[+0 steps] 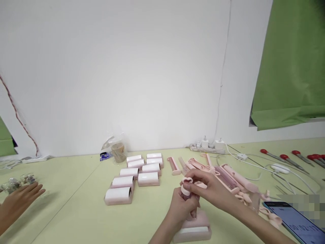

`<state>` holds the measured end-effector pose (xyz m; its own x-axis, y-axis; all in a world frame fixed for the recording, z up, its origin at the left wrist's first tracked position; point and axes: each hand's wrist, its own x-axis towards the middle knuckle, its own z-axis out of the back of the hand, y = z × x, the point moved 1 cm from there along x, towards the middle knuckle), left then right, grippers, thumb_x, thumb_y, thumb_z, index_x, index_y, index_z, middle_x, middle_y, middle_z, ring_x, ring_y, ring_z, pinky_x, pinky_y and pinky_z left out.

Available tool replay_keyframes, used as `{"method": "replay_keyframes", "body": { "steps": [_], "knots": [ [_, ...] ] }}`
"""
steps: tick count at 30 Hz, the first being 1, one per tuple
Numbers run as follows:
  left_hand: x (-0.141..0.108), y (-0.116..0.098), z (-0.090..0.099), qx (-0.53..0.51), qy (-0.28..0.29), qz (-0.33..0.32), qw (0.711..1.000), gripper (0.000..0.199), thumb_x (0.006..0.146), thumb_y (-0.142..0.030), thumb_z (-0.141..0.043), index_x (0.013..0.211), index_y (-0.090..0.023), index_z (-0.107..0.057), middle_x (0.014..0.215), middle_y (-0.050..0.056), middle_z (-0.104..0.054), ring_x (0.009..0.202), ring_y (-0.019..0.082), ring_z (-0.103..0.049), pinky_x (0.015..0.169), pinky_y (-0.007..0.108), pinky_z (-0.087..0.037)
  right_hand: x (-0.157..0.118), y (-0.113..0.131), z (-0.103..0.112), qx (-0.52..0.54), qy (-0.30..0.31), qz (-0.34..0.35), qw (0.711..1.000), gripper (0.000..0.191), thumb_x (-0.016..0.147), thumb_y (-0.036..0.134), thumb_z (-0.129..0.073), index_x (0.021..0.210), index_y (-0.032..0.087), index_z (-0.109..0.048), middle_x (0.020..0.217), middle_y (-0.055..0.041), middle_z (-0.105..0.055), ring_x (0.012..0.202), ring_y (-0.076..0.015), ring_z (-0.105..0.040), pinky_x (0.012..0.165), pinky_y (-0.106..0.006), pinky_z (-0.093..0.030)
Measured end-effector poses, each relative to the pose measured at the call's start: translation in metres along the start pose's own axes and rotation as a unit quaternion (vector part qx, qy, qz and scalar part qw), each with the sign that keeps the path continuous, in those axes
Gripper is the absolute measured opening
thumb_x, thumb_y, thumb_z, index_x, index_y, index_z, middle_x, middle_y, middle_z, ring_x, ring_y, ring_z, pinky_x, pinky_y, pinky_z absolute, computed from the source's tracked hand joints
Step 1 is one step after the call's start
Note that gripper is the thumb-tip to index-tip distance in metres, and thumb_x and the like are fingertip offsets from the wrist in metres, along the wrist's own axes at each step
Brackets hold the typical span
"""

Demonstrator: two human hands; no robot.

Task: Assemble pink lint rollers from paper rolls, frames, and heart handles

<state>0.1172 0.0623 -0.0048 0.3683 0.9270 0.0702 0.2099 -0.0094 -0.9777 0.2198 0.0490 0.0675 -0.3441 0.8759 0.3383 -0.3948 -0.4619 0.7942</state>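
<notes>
In the head view, my left hand [179, 206] is closed around a small translucent pinkish tube, mostly hidden by the fingers. My right hand [209, 186] pinches the pale pink loop-topped cap [186, 187] at the tube's upper end. Whether the cap is fully seated I cannot tell. Just below both hands, a pink case with a white roll [194, 230] lies on the table. To the right of my right hand is a heap of loose pink plastic parts [237, 178], with long half-shells, loops and small caps among them.
Several pink cases with white rolls [118, 196] lie in two rows. A tape roll in a bag [118, 152] and a power strip [201, 149] stand by the wall. Red-handled tools [291, 161], cables and a phone [296, 220] lie right. Another person's hand [22, 198] is far left.
</notes>
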Motion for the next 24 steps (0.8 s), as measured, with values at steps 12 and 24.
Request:
{"method": "replay_keyframes", "body": {
  "steps": [12, 24],
  "knots": [
    [-0.0009, -0.0030, -0.0009, 0.021, -0.013, 0.014, 1.000, 0.030, 0.056, -0.029, -0.059, 0.039, -0.018, -0.038, 0.029, -0.008, -0.033, 0.027, 0.003, -0.030, 0.031, 0.018, -0.023, -0.0018, 0.0000, 0.0041, -0.078, 0.015, -0.005, 0.997, 0.022, 0.076, 0.044, -0.051, 0.076, 0.023, -0.059, 0.080, -0.0008, -0.064, 0.076, -0.0177, -0.058, 0.069, -0.026, -0.045],
    [-0.0004, 0.0004, 0.0030, 0.010, 0.021, 0.002, 1.000, 0.026, 0.060, -0.027, -0.053, 0.040, -0.018, -0.038, 0.028, -0.008, -0.034, 0.025, 0.003, -0.029, 0.029, 0.017, -0.020, -0.0017, 0.0010, 0.0040, -0.103, 0.047, 0.027, 0.993, 0.028, 0.081, 0.041, -0.044, 0.066, 0.020, -0.054, 0.067, 0.0002, -0.058, 0.067, -0.0151, -0.053, 0.061, -0.024, -0.041]
  ]
}}
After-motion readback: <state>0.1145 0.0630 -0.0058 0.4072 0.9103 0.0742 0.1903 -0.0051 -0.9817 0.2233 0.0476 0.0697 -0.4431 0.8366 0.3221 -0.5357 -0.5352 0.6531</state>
